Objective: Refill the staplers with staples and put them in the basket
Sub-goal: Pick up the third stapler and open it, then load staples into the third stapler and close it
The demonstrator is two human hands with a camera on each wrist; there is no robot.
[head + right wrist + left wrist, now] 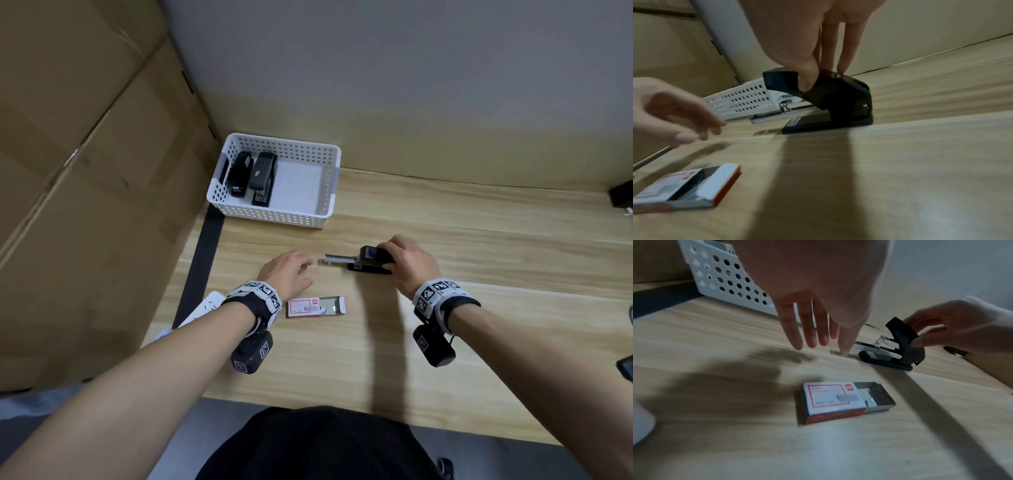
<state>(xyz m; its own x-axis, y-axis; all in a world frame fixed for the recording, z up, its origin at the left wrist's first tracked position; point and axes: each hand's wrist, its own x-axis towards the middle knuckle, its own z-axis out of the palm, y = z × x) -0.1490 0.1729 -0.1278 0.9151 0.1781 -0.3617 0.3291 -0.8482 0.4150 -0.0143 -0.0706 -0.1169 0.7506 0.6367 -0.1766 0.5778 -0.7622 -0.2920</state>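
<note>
A black stapler (371, 263) stands on the wooden table with its cover lifted and its metal staple rail (865, 344) sticking out to the left. My right hand (390, 257) grips the cover from above, thumb and fingers pinching its sides (824, 78). A short strip of staples (835, 352) lies on the table just left of the rail's tip. My left hand (306, 272) hovers over that strip with straight fingers (809, 331), holding nothing. The staple box (315, 306) lies slid open near the front. A white perforated basket (274, 216) at the back left holds two black staplers (251, 176).
Large cardboard boxes (85, 171) wall off the left side. A white power strip (205, 305) lies at the table's left edge by my left wrist. A black object (621, 197) sits at the far right against the wall.
</note>
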